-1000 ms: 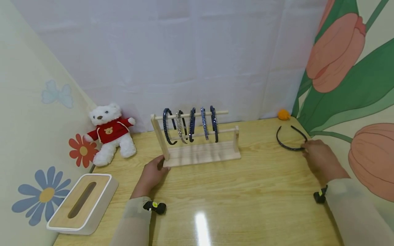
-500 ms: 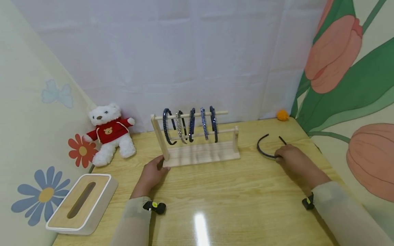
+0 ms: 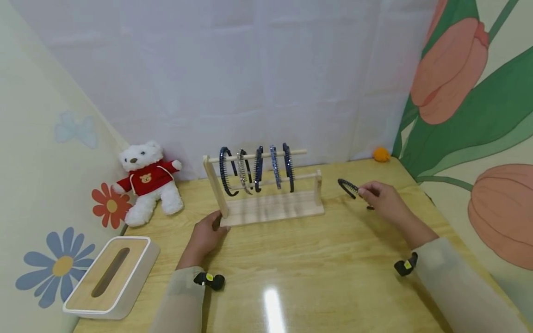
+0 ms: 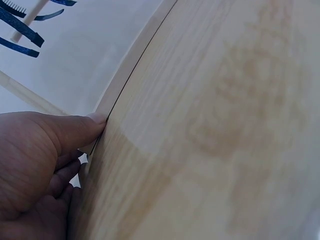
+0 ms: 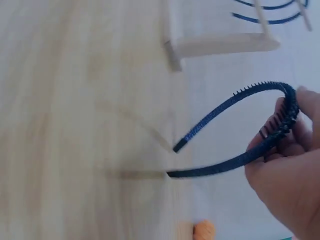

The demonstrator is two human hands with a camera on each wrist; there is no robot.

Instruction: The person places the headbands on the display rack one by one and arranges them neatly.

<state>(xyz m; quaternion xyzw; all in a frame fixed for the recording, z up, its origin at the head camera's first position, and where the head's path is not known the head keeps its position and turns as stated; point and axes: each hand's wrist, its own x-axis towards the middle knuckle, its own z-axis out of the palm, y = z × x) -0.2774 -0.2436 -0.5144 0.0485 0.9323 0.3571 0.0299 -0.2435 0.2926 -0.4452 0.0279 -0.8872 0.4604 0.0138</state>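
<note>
A wooden headband rack (image 3: 270, 210) stands near the middle of the table in the head view. Several dark, silver and blue headbands (image 3: 288, 162) hang from its upper bar. My left hand (image 3: 206, 235) holds the rack's base at its front left corner, thumb pressed on the edge in the left wrist view. To the right of the rack, my right hand (image 3: 387, 201) pinches a dark toothed headband (image 5: 215, 169) by its curved top. That headband is raised off the table, its two ends pointing away from the fingers in the right wrist view.
A white teddy bear (image 3: 151, 180) in a red sweater sits at the back left. In front of it lies a white tissue box (image 3: 139, 273) with a wooden lid. An orange object (image 3: 381, 154) rests at the back right corner. A white cloth (image 3: 266, 83) hangs behind the table.
My right hand has moved left towards the rack with the headband, lifting and turning it from flat to tilted. My left hand has stayed at the rack's base.
</note>
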